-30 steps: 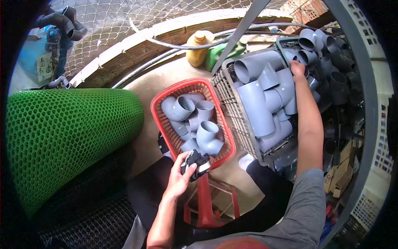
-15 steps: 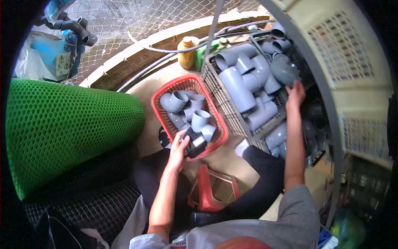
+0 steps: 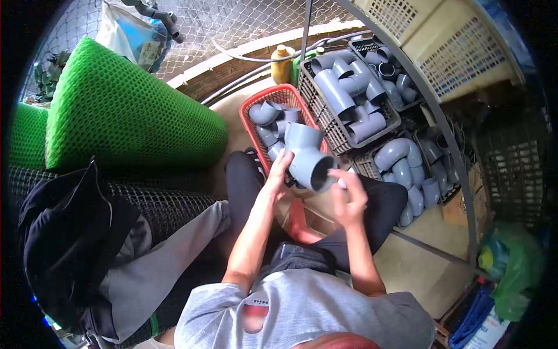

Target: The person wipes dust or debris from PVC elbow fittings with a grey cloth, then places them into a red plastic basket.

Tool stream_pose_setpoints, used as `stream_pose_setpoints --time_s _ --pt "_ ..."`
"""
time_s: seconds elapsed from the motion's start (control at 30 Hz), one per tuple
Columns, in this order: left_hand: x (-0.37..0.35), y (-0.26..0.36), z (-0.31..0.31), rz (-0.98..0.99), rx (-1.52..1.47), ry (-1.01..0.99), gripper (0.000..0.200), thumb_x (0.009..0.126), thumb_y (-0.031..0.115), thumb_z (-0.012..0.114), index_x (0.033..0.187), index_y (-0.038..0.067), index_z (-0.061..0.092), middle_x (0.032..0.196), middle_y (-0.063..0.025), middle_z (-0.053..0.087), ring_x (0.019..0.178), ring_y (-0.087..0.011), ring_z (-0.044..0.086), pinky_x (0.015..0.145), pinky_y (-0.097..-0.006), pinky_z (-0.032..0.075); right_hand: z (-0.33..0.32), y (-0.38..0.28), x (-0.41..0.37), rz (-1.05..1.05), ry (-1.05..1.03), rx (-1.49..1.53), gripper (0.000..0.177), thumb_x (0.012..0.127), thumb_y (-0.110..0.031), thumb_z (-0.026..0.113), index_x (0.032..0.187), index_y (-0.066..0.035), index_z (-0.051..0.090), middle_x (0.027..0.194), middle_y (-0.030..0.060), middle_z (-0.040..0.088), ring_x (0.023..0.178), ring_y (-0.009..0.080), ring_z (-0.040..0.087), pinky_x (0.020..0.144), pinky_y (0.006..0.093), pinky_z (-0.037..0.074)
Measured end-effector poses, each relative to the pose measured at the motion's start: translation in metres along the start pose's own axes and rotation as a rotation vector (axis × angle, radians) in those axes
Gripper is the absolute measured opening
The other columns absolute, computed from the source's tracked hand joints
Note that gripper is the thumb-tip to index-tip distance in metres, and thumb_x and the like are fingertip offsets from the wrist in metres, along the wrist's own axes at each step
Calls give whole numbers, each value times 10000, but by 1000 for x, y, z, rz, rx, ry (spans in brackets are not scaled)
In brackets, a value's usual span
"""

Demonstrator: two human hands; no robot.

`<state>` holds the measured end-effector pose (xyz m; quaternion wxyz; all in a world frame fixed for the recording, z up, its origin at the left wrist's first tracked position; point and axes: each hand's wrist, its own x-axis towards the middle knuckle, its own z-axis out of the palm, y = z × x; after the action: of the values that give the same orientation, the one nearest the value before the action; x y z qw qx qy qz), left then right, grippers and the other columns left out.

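Between both hands sat a grey plastic branch fitting (image 3: 303,152), smooth and round-mouthed: left hand (image 3: 278,170) clasped its body, right hand (image 3: 349,198) curled at the open rim, its hold not determinable. Judged early-stage: one piece was out, while many similar elbows (image 3: 340,87) lay just beyond the grip in the red mesh basket (image 3: 244,113) and grey crate (image 3: 322,116).

The pipe fitting (image 3: 306,156) at our left hand (image 3: 279,173) is grey. Beyond sits a red latticed basket (image 3: 274,96); leftward, green honeycomb mesh (image 3: 128,116).
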<state>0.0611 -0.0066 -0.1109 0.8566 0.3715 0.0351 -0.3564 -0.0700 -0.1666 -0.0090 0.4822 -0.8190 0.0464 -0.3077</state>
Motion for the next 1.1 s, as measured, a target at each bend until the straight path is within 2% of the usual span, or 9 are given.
stream_pose_setpoints --time_s 0.07,0.23,0.4,0.5,0.67,0.77,0.87,0.93,1.1 --pt "-18 1 4 25 64 -12 751 929 466 726 1519 85 461 1460 -116 547 1354 -239 505 1156 -395 371 -5 41 -23 323 183 407 391 997 -230 677 1306 1 612 1266 116 660 1136 235 644 1006 385 496" --pt "-47 30 71 181 651 -79 784 925 417 762 1536 36 452 1487 -166 533 1394 -263 476 1167 -392 353 -11 65 -23 967 -47 1349 716 893 -435 751 1449 -56 507 1316 131 627 1197 280 625 1059 434 486" --pt "-70 34 113 490 976 157 552 1014 261 657 1483 10 513 1423 -253 589 1377 -315 533 1149 -405 384 4 55 -21 924 -45 1341 610 876 -345 734 1381 -54 555 1282 94 655 1174 261 636 1048 436 497" --pt "-90 34 122 990 1328 -154 396 972 100 598 1359 20 614 1370 -192 629 1359 -410 519 1205 -537 321 7 33 -15 928 -5 1286 574 887 -350 708 1360 -57 567 1267 75 662 1166 236 643 1029 401 510" --pt "-101 54 121 835 1298 -618 346 970 184 600 1287 79 692 1287 -122 684 1246 -351 583 1086 -484 415 12 40 -43 739 -73 1418 631 933 -510 650 1359 -53 560 1268 83 643 1149 246 649 999 422 536" --pt "-64 66 96 899 1348 -402 396 952 147 606 1331 40 646 1171 -182 676 1139 -368 592 1016 -440 450 18 28 -42 907 -157 1358 630 896 -428 692 1389 -64 546 1266 93 641 1134 251 644 1009 395 518" --pt "-52 50 106 755 980 -90 430 1007 157 570 1407 2 582 1466 -226 552 1368 -363 520 1164 -430 369 15 -13 -21 773 -9 1216 550 900 -326 692 1381 -96 559 1220 70 668 1123 218 653 1005 382 517" --pt "-73 39 119 829 1172 -47 410 1032 138 537 1419 9 578 1532 -214 502 1456 -371 437 1211 -450 322 13 -4 -17 753 14 1218 515 924 -298 662 1388 -108 544 1263 63 646 1164 214 634 1016 385 510" --pt "-88 39 116 761 1274 -390 409 1023 155 553 1411 31 598 1496 -165 553 1486 -368 391 1250 -512 243 11 30 -24 614 -37 1128 445 1023 -316 576 1431 -151 510 1378 40 582 1241 178 584 1059 357 486"
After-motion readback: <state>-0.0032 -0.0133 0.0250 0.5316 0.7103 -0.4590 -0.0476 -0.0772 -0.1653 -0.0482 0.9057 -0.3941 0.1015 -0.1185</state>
